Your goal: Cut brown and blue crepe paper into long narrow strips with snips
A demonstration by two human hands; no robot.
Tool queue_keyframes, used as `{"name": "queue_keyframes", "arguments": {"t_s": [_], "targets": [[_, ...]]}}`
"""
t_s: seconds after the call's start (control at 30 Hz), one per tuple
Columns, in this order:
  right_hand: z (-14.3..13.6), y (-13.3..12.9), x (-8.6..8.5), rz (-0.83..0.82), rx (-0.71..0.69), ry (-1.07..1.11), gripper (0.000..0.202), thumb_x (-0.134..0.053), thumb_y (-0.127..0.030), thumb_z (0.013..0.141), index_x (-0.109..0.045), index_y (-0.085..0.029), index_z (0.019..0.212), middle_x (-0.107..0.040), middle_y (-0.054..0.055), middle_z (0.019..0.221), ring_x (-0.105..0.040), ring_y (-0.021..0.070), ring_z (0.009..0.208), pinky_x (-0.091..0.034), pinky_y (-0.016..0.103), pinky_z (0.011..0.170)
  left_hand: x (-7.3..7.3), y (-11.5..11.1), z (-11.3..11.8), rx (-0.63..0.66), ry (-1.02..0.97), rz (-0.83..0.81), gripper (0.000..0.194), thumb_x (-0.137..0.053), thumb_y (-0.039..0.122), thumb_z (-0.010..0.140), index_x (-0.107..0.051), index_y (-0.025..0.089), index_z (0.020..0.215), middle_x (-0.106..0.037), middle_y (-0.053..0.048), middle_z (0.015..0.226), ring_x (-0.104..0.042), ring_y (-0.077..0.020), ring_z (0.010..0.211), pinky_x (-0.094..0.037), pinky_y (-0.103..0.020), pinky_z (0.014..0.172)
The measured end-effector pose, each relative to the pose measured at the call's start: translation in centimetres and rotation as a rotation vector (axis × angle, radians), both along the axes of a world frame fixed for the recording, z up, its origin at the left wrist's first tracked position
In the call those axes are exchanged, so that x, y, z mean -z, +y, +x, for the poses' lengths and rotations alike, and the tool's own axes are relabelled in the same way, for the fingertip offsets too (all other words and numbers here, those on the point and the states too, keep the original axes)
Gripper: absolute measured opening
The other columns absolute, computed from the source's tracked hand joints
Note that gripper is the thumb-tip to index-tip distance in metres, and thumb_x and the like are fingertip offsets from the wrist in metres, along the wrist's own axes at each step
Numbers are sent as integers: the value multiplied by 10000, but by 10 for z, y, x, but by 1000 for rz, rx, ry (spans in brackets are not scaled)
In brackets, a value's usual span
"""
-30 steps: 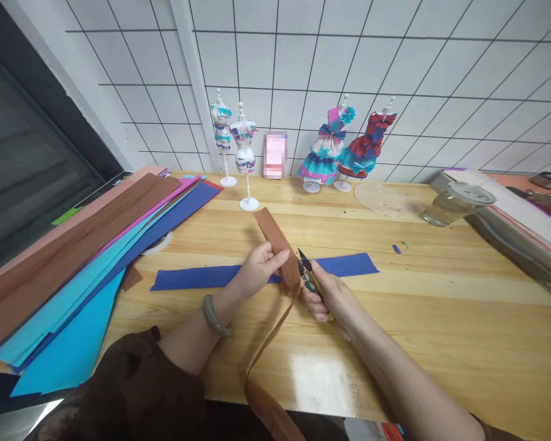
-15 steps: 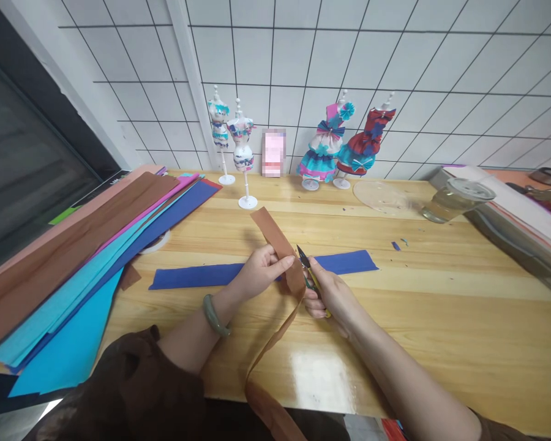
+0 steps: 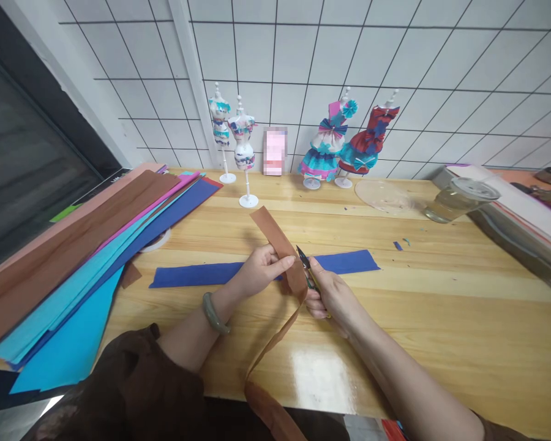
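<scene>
A long brown paper strip (image 3: 276, 234) is pinched in my left hand (image 3: 261, 269), its short end pointing up and left. From there the strip bends down and hangs over the table's front edge. Small yellow-handled snips (image 3: 304, 258) with dark blades are gripped in my right hand (image 3: 327, 289); the blades point up and left, close to the strip's right side. A blue strip (image 3: 197, 275) lies flat across the table beneath both hands, its middle hidden by them.
Stacked coloured sheets (image 3: 119, 239) lie at the left. Bare dress stands (image 3: 244, 153) and two dressed ones (image 3: 324, 147) line the back, with a phone (image 3: 275, 152) between. A lidded cup (image 3: 459, 199) and blue scraps (image 3: 397, 245) are at the right.
The camera view has shifted very slightly. Both hands, the brown strip and the snips look almost the same as before.
</scene>
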State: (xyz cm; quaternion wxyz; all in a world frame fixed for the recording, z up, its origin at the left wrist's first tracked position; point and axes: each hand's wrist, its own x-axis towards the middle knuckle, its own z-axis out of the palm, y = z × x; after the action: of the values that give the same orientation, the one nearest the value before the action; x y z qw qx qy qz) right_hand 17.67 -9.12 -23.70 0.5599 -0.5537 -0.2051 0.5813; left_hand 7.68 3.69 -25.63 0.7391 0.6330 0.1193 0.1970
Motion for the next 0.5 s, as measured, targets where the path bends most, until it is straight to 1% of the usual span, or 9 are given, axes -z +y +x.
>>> {"name": "queue_keyframes", "arguments": {"t_s": [0.17,0.33,0.43,0.5], "targets": [[-1,1,1,1,13,-11,487,-419,-651,768,-424,-180,645,-217,-100,465,-105,23,372,-111,150,334,-2,0,0,-7,5,-8,225,-601,324,775,-593,127,882,-669,-59,844,-628,-165,759,-495,-267,695],[-2,2,1,-3,23,-12,458,-441,-610,785,-375,-188,617,-203,-106,452,-101,21,366,-107,152,336,-2,-1,0,-12,11,-15,215,-609,327,766,-596,133,857,-671,-51,798,-629,-163,727,-494,-265,677],[-2,2,0,0,27,-23,440,-444,-605,786,-389,-190,649,-201,-110,449,-97,21,364,-106,153,337,0,-1,0,-3,21,-5,221,-601,337,771,-600,134,857,-669,-52,776,-626,-165,716,-492,-275,678],[-2,2,0,2,33,-23,426,-451,-600,784,-399,-193,670,-205,-111,449,-97,22,362,-104,153,338,0,-1,0,-7,16,9,231,-609,335,764,-607,132,875,-672,-59,807,-625,-170,751,-487,-280,710]]}}
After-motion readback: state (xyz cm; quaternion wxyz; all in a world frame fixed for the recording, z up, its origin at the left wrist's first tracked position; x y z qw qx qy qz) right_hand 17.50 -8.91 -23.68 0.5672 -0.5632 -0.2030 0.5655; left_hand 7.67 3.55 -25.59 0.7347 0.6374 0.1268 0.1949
